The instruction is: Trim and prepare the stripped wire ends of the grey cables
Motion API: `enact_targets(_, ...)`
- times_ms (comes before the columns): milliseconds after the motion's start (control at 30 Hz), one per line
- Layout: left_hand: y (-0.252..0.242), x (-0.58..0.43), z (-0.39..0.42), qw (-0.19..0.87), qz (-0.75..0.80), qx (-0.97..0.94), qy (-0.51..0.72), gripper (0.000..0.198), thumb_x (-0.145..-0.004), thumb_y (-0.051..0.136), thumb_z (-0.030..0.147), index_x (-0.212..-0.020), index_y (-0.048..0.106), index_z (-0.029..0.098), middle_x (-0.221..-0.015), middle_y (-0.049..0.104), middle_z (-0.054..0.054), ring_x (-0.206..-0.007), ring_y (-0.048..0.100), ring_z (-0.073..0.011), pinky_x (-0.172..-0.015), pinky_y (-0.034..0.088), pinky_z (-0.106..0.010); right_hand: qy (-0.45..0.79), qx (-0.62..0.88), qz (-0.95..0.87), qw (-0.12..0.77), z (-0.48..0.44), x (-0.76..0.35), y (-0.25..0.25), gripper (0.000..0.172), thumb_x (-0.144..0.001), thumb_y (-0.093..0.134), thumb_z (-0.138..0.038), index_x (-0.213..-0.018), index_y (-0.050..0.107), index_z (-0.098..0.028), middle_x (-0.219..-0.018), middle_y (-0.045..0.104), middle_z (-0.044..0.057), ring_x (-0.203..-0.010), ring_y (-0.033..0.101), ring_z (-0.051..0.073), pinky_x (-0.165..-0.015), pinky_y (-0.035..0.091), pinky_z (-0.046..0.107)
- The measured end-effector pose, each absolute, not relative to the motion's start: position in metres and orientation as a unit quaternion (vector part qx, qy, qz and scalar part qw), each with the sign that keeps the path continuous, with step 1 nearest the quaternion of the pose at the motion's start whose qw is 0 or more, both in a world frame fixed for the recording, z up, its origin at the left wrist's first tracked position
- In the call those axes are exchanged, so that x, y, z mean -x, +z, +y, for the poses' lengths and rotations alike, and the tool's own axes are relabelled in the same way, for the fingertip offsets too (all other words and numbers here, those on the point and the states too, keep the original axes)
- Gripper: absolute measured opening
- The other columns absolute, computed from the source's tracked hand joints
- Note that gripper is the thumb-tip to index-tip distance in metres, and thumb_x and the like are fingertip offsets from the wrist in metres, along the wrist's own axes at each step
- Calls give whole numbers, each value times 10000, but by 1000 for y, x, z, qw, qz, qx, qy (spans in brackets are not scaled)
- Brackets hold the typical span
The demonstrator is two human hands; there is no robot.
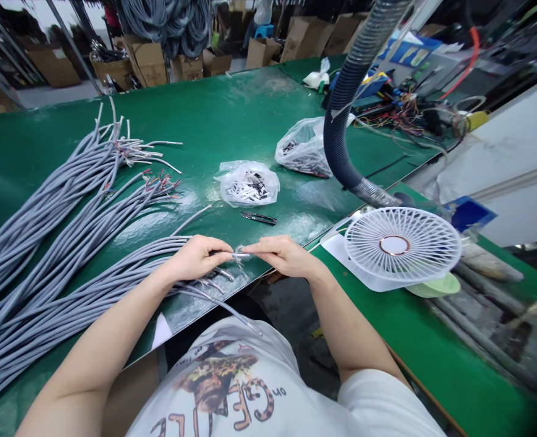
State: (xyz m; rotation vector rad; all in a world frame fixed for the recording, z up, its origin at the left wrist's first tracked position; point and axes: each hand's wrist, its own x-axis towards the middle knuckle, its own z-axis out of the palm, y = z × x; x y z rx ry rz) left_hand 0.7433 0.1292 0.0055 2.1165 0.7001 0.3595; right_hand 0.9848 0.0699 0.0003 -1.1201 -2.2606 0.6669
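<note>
Both forearms reach forward, the left hand (198, 258) and right hand (284, 256) meeting tip to tip, fingers (220, 255) closed and pinching the thin bared wires (238, 256) at a grey cable's end, over the green surface (250, 103). Three bundles of grey cables (68, 206) lie to the left. Ahead sit two clear plastic bags (249, 185), one pair of snips (258, 218) just below them, and one white fan (402, 246) to the right.
</note>
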Motion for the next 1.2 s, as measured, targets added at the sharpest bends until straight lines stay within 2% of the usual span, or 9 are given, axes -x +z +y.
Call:
enact_targets(467,9,-743,129,422,284,-850,133,291,-862,527,353,-937,709,139,-811,723,-34,-691,620,-124,-649,427,-202,257,404,-838,263,71,-984,2,317,-950,429,-244,-1101,698,-174,-735,655,50,-591,542,94,-608,400,206)
enact_targets(733,11,-743,129,473,284,-826,117,312,-849,515,347,-935,706,116,-743,696,-30,-623,566,-113,-603,426,-197,313,372,-824,292,75,-985,-4,325,-954,440,-296,-1075,706,-153,-738,664,54,-618,565,95,-618,420,202)
enact_targets(1033,12,-740,130,540,253,-797,96,332,-848,531,332,-993,702,87,-839,712,-66,-659,566,-113,-623,440,-195,394,339,-801,296,78,-984,-10,389,-946,455,-366,-1071,703,-94,-733,668,69,-615,565,97,-592,425,201)
enact_targets(1200,11,-744,130,505,254,-819,94,321,-867,510,323,-1000,707,108,-919,725,-73,-756,616,-137,-705,456,-207,418,353,-789,280,82,-985,-8,346,-925,487,-342,-1050,718,-117,-850,721,91,-673,612,110,-623,453,202)
